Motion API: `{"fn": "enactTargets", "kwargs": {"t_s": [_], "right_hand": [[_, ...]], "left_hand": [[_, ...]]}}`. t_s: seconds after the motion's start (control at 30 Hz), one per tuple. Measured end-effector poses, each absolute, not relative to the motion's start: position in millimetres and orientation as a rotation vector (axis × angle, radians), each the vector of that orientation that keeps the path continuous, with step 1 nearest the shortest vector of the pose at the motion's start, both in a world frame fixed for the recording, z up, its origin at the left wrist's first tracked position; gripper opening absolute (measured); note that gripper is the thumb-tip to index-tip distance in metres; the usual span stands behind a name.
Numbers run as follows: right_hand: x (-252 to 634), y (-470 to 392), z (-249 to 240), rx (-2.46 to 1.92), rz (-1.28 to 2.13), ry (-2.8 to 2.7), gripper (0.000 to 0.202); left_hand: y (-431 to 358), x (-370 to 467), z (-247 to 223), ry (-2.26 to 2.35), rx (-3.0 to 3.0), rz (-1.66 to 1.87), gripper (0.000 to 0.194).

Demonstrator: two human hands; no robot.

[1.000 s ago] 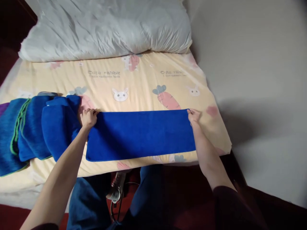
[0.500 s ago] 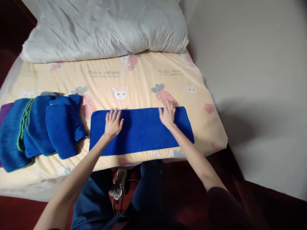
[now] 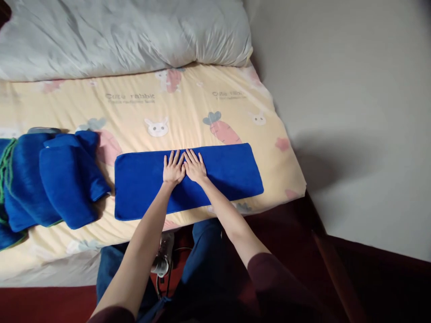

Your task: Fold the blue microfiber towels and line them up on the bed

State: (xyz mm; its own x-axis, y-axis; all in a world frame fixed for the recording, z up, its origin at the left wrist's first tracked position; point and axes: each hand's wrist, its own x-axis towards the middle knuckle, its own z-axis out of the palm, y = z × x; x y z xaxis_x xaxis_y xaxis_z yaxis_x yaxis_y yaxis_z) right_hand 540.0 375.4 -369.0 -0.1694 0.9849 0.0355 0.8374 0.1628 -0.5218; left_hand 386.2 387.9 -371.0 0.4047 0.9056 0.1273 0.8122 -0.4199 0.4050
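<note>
A blue towel (image 3: 141, 188) lies flat as a long rectangle near the front edge of the bed. Flat on its middle rests my left hand (image 3: 174, 169), fingers spread and pointing away from me. Right beside it my right hand (image 3: 195, 167) also lies flat on the cloth, fingers apart. The two hands almost touch at the thumbs, and neither grips anything. To the left, a heap of blue towels (image 3: 67, 184) lies folded and overlapping, one edged in green.
The bed sheet (image 3: 182, 116) is pale yellow with rabbits and carrots. A grey-white quilt (image 3: 134, 40) is bunched across the back. At the right stands a pale wall (image 3: 343, 89). Below the bed edge, a shoe (image 3: 163, 255) and a dark cable show on the red floor.
Both hands have come together at the middle of the blue towel, the left moving right and the right moving left. The view has shifted slightly to the right.
</note>
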Motion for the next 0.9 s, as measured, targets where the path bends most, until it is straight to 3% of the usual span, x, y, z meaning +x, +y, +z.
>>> {"fn": "enactTargets", "kwargs": {"t_s": [0.2,0.6,0.9], "right_hand": [[575,374,-364,-1.710,0.495,-2.238,0.066],[812,356,-373,-2.283,0.255,-1.934,0.073],[827,365,-375,-2.374,0.212,-1.892,0.074]], "left_hand": [[388,358,-365,1.534,2.374,0.428,0.066],[412,206,-351,2.038,2.125,0.347,0.080],[431,192,-364,1.960,2.104,0.407,0.094]]}}
